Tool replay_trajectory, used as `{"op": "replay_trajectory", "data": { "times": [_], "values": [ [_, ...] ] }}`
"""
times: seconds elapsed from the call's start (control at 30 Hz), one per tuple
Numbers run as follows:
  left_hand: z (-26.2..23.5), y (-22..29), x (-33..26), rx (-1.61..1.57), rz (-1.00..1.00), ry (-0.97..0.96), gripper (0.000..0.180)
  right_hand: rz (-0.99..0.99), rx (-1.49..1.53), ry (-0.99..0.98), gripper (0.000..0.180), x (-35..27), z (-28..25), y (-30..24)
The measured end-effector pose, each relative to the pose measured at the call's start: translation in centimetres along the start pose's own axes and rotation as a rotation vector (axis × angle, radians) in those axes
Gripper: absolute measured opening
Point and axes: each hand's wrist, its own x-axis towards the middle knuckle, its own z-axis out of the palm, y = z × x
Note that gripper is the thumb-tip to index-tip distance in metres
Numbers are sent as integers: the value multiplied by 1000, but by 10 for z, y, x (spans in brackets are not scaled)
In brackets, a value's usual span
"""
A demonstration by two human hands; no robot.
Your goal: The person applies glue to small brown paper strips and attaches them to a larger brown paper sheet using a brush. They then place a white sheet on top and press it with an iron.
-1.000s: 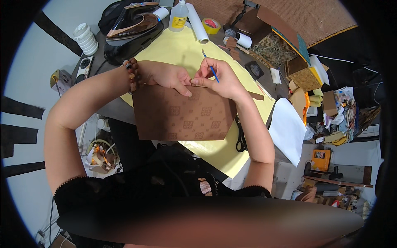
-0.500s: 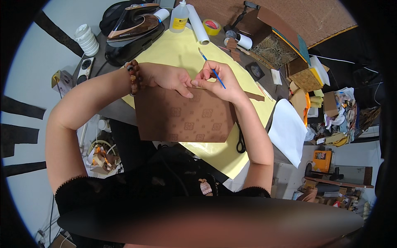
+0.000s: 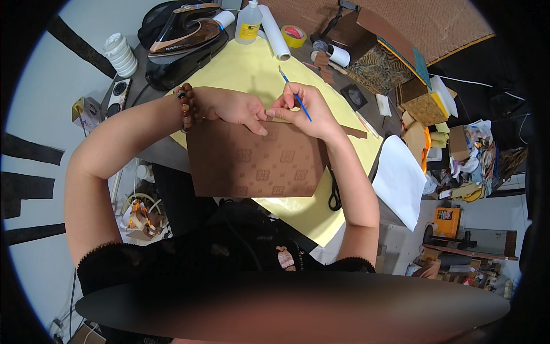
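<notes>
Pinching sheet [image 3: 258,163] along its 12 o'clock edge with left hand [image 3: 240,112], angled toward 3 o'clock; pinching alongside with right hand [image 3: 306,110], slanting brush [image 3: 285,75] toward 11 o'clock.

Hands: two, left hand [image 3: 243,110] and right hand [image 3: 314,117]. Brush [image 3: 298,98]: one, in the right fingers [image 3: 285,114]. Brown patterned sheet [image 3: 258,163]: one, at the fingers of both hands, spreading bodyward. Yellow sheet [image 3: 258,66]: one, under and beyond fingers. Scissors [image 3: 336,191]: one pair, bodyward and right of fingers. White sheet [image 3: 400,182]: one, farther right. Beyond fingers: one iron [image 3: 186,31] (leftmost), one clear bottle [image 3: 248,23], one long white roll [image 3: 274,33], one yellow tape roll [image 3: 295,43]. Dark wall strips [image 3: 28,186]: four, far left of fingers.
</notes>
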Motion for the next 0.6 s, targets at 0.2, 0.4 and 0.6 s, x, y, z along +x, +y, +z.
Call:
{"op": "replay_trajectory", "data": {
  "times": [0.2, 0.4, 0.6],
  "values": [
    [2, 1, -4, -37, 20, -7, 22, -18, 25, -12, 38, 0, 1, 0],
    [4, 1, -5, -84, 38, 2, 21, 4, 40, -22, 38, -1, 2, -2],
    [3, -1, -3, -32, 59, 9, 19, 13, 65, -21, 39, 0, 3, -4]
  ]
}}
